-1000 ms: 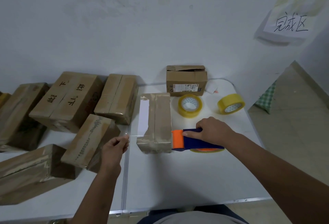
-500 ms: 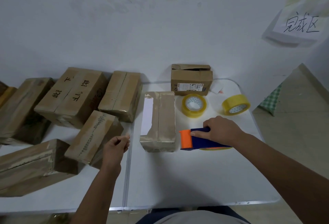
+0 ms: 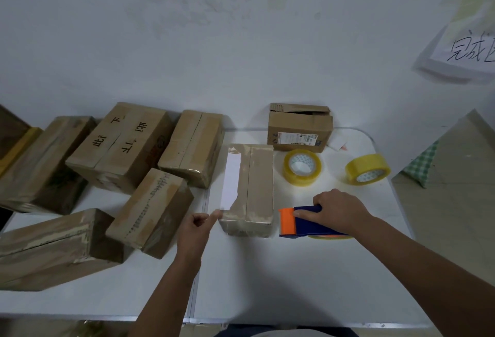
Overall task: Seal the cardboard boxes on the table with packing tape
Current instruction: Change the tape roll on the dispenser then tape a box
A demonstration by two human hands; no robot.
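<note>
Right hand (image 3: pixel 338 212) gripping blue-and-orange handheld tape dispenser (image 3: pixel 302 223), fingers curled over its top, dispenser sitting on white table (image 3: pixel 267 277) just right of brown cardboard box with white label strip (image 3: pixel 250 189). Orange end facing that box's near right corner, looking nearly touching. Left hand (image 3: pixel 194 232) hovering just left of box's near left corner, fingers loosely curled, forefinger blurred and reaching toward box, holding nothing discernible. Two yellowish clear packing tape rolls (image 3: pixel 302 166) (image 3: pixel 367 169) lying behind dispenser. Small open-flapped cardboard box with shipping label (image 3: pixel 300 128) standing by wall. Cluster of brown cardboard boxes (image 3: pixel 128 146) lying on table's left.
</note>
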